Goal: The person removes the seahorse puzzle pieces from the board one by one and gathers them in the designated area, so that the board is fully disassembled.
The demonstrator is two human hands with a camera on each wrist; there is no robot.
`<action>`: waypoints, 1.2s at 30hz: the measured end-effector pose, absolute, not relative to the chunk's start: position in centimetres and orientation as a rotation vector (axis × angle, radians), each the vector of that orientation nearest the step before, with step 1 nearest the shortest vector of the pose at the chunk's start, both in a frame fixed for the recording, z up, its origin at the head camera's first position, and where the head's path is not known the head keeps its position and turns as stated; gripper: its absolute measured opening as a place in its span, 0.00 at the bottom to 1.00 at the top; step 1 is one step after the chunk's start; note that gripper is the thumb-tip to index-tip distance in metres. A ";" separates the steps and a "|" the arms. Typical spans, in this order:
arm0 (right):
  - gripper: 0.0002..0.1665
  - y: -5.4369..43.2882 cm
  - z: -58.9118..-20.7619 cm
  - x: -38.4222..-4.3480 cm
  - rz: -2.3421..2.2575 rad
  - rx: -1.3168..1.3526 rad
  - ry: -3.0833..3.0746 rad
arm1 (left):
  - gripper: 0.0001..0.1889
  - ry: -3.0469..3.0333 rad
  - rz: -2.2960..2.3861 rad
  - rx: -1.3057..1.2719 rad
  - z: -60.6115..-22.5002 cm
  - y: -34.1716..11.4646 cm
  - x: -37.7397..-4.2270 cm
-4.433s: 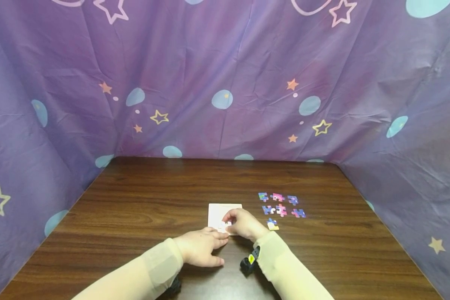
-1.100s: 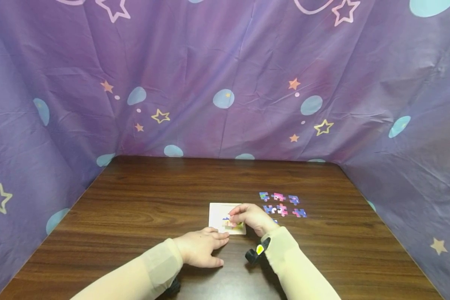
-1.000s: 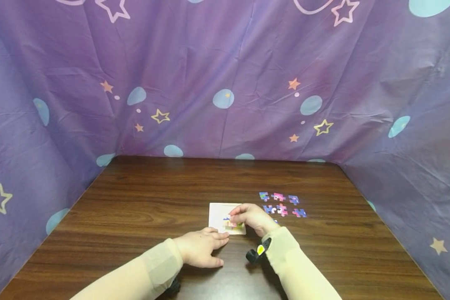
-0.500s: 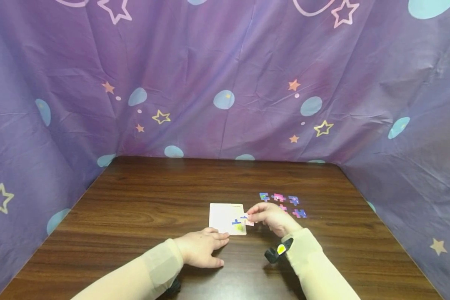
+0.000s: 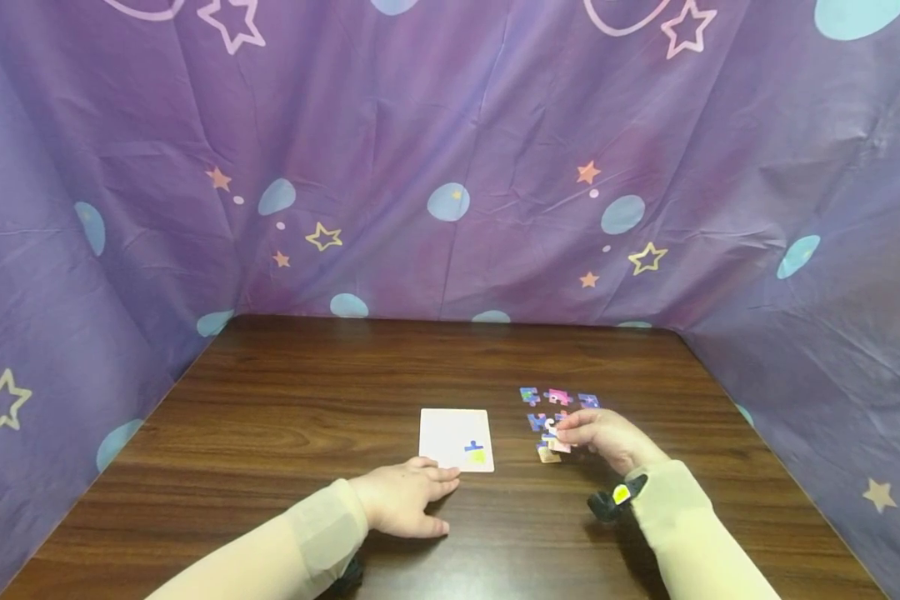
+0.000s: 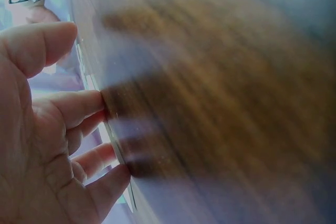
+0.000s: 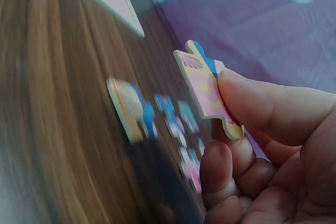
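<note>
My left hand point(image 5: 405, 496) lies on the table with fingers extended, fingertips at the near edge of a white square puzzle board point(image 5: 446, 429). On the board's near right corner sits a yellow and blue puzzle piece point(image 5: 476, 455). My right hand point(image 5: 607, 437) pinches a second puzzle piece point(image 7: 205, 85), pink and yellow with a blue tab, between thumb and fingers. It is held up above the table, over the loose pieces. Partly overlapped by it in the head view is a loose cream and blue piece point(image 7: 123, 103).
Several loose puzzle pieces lie right of the board, among them a pink one point(image 5: 558, 397), a green and blue one point(image 5: 528, 396) and a blue one point(image 5: 588, 401). A purple star-printed cloth point(image 5: 450, 125) hangs around the brown wooden table point(image 5: 330, 375).
My right hand has carried the pink and yellow puzzle piece off the board, rightward to the loose pieces. The yellow and blue piece on the board is now uncovered. My left hand stays put.
</note>
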State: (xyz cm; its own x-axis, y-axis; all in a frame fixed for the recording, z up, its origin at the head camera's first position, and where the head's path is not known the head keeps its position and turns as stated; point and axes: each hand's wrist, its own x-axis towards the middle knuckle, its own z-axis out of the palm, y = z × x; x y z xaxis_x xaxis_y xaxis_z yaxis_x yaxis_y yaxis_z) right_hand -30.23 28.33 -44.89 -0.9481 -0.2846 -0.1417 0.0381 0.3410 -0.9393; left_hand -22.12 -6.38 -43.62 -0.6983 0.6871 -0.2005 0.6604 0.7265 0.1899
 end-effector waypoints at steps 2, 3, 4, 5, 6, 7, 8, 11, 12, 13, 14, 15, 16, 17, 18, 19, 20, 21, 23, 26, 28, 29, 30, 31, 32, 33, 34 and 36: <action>0.04 29.1 -44.8 -30.2 -1.608 -0.196 2.351 | 0.35 2.676 0.145 1.069 -43.6 -6.4 -22.1; 0.06 29.5 -44.8 -30.2 -1.587 -0.193 2.367 | 0.35 2.677 0.143 1.071 -43.6 -6.4 -22.1; 0.07 29.8 -44.8 -30.2 -1.571 -0.181 2.378 | 0.35 2.678 0.139 1.075 -43.6 -6.4 -22.1; 0.09 30.1 -44.8 -30.2 -1.549 -0.173 2.395 | 0.35 2.679 0.136 1.077 -43.7 -6.4 -22.2; 0.10 30.3 -44.7 -30.1 -1.528 -0.161 2.409 | 0.35 2.680 0.134 1.079 -43.7 -6.4 -22.2; 0.12 30.6 -44.7 -30.1 -1.502 -0.150 2.423 | 0.35 2.681 0.133 1.080 -43.7 -6.4 -22.2; 0.13 30.8 -44.7 -30.0 -1.476 -0.144 2.440 | 0.35 2.681 0.132 1.079 -43.7 -6.4 -22.2; 0.14 31.1 -44.8 -29.9 -1.412 -0.141 2.491 | 0.35 2.681 0.133 1.073 -43.6 -6.4 -22.1; 0.14 31.2 -44.9 -29.9 -1.394 -0.149 2.510 | 0.35 2.680 0.134 1.070 -43.6 -6.4 -22.1; 0.14 31.2 -45.0 -29.9 -1.378 -0.152 2.530 | 0.35 2.680 0.135 1.068 -43.6 -6.4 -22.1; 0.14 31.2 -45.1 -29.9 -1.365 -0.153 2.550 | 0.35 2.679 0.137 1.066 -43.6 -6.4 -22.1; 0.13 31.2 -45.2 -29.9 -1.355 -0.155 2.567 | 0.35 2.679 0.138 1.065 -43.6 -6.4 -22.1; 0.13 31.1 -45.3 -29.9 -1.345 -0.156 2.581 | 0.35 2.679 0.138 1.066 -43.6 -6.4 -22.1; 0.12 31.1 -45.4 -29.8 -1.337 -0.147 2.593 | 0.35 2.680 0.139 1.068 -43.7 -6.4 -22.1; 0.12 31.1 -45.5 -29.8 -1.333 -0.139 2.607 | 0.35 2.682 0.138 1.070 -43.7 -6.4 -22.2; 0.12 31.0 -45.5 -29.8 -1.323 -0.138 2.618 | 0.35 2.682 0.139 1.072 -43.7 -6.4 -22.2; 0.12 30.9 -45.6 -29.8 -1.315 -0.134 2.632 | 0.35 2.683 0.139 1.074 -43.7 -6.4 -22.2; 0.12 30.9 -45.6 -29.7 -1.307 -0.138 2.643 | 0.35 2.685 0.138 1.078 -43.7 -6.4 -22.2; 0.12 30.8 -45.7 -29.6 -1.306 -0.123 2.664 | 0.35 2.687 0.133 1.085 -43.8 -6.4 -22.2; 0.13 30.6 -45.8 -29.4 -1.306 -0.101 2.682 | 0.35 2.689 0.124 1.094 -43.8 -6.4 -22.2; 0.13 30.6 -45.9 -29.3 -1.317 -0.076 2.683 | 0.35 2.688 0.121 1.093 -43.8 -6.4 -22.2; 0.12 30.6 -46.0 -29.3 -1.314 -0.071 2.689 | 0.35 2.687 0.120 1.092 -43.8 -6.4 -22.2; 0.13 30.6 -46.0 -29.3 -1.311 -0.069 2.693 | 0.35 2.686 0.120 1.090 -43.8 -6.4 -22.2; 0.13 30.5 -46.0 -29.3 -1.306 -0.067 2.701 | 0.35 2.685 0.121 1.087 -43.7 -6.4 -22.2; 0.13 30.5 -46.0 -29.3 -1.300 -0.063 2.707 | 0.35 2.685 0.122 1.084 -43.7 -6.4 -22.2; 0.13 30.5 -46.1 -29.3 -1.299 -0.052 2.713 | 0.35 2.684 0.123 1.080 -43.7 -6.4 -22.2; 0.13 30.5 -46.1 -29.2 -1.290 -0.047 2.722 | 0.35 2.685 0.123 1.080 -43.7 -6.4 -22.2; 0.13 30.4 -46.0 -29.2 -1.274 -0.050 2.736 | 0.35 2.687 0.124 1.082 -43.7 -6.4 -22.2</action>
